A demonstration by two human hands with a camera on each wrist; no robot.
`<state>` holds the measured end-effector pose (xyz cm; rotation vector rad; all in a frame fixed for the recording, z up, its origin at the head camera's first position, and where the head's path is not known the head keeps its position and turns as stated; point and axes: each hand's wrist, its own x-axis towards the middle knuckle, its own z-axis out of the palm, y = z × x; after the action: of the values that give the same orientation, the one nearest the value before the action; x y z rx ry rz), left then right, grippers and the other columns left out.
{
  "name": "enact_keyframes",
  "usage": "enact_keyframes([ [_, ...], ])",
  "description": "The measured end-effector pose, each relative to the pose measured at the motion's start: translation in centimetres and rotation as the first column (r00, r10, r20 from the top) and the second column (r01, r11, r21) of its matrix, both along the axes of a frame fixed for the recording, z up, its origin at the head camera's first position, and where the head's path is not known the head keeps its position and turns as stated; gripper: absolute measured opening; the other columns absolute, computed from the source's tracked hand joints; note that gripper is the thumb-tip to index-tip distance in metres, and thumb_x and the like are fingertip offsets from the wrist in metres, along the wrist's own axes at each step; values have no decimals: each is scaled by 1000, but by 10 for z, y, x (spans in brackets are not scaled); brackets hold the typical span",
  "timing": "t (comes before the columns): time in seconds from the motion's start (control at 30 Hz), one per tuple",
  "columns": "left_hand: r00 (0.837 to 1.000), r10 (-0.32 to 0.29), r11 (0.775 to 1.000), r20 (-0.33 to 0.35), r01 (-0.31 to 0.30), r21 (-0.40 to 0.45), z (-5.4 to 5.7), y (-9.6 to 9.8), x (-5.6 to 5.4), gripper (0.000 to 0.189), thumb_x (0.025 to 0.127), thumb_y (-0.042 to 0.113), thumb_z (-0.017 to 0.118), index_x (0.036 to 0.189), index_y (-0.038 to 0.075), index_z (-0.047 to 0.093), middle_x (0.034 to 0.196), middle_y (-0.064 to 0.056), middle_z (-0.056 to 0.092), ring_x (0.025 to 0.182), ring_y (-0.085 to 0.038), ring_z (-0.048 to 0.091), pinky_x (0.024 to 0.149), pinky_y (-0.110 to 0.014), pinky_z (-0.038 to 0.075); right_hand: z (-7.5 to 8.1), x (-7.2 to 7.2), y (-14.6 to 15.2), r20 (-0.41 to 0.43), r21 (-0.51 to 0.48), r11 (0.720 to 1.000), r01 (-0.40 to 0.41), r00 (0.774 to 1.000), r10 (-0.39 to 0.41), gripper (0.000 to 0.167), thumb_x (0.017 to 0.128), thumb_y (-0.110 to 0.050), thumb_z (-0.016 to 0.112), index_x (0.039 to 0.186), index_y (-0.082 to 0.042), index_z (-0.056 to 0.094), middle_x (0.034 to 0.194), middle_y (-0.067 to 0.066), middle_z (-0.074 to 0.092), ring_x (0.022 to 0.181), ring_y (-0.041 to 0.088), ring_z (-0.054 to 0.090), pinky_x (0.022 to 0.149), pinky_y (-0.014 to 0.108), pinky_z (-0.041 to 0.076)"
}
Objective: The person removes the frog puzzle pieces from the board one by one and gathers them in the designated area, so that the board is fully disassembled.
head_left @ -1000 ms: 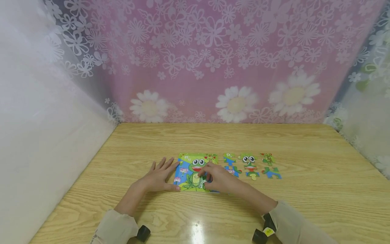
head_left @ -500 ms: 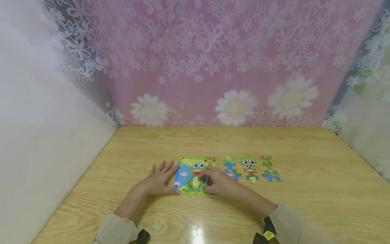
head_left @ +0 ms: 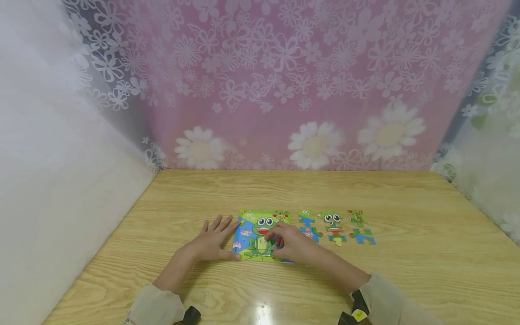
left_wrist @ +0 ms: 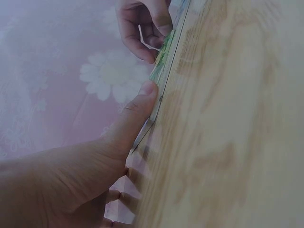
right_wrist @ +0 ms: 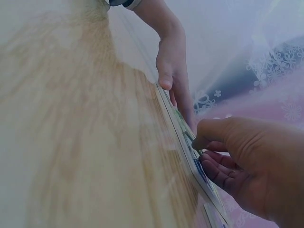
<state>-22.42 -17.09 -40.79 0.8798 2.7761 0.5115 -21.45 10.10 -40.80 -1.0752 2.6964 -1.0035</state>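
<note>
A frog picture puzzle board (head_left: 248, 250) lies flat on the wooden table. My left hand (head_left: 210, 241) rests at its left edge with fingers spread, the thumb at the near left corner and the index fingertip higher up the side. Over the board's right half, my right hand (head_left: 294, 241) has curled fingers, with thumb and index finger pinching at a green puzzle piece (left_wrist: 165, 51) by the frog's belly. In the right wrist view those fingertips are right at the board's surface, and the hand hides much of the piece.
Several loose puzzle pieces lie to the right of the board, among them one with the frog's eyes (head_left: 331, 218), a blue and green one (head_left: 363, 236) and a tree one (head_left: 357, 218). A flowered pink curtain (head_left: 300, 90) hangs behind the table (head_left: 406, 262).
The head view has tilted slightly, so the table sits a little lower in the picture. Both hands keep their places on the board, and the loose pieces stay where they were.
</note>
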Motion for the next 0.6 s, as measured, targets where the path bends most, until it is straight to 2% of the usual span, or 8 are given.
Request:
enact_keyframes([
  [0.37, 1000, 2, 1000, 0, -2, -10, -3, -1, -2, 94, 78, 63, 58, 149, 16, 17, 151, -14, 6, 135, -38, -5, 101, -60, -7, 3, -1, -1, 65, -40, 999, 28, 998, -25, 28, 76, 0, 64, 103, -8, 63, 97, -1, 53, 75, 12, 52, 64, 23, 48],
  [0.6, 1000, -3, 1000, -2, 3, -10, 0, 0, -2, 94, 78, 61, 59, 148, 15, 18, 151, -14, 8, 135, -38, -4, 101, -60, -6, 10, 1, 7, 26, -73, 997, 12, 1000, -10, 29, 77, 0, 64, 105, -7, 64, 98, -1, 54, 74, 12, 53, 63, 24, 49],
])
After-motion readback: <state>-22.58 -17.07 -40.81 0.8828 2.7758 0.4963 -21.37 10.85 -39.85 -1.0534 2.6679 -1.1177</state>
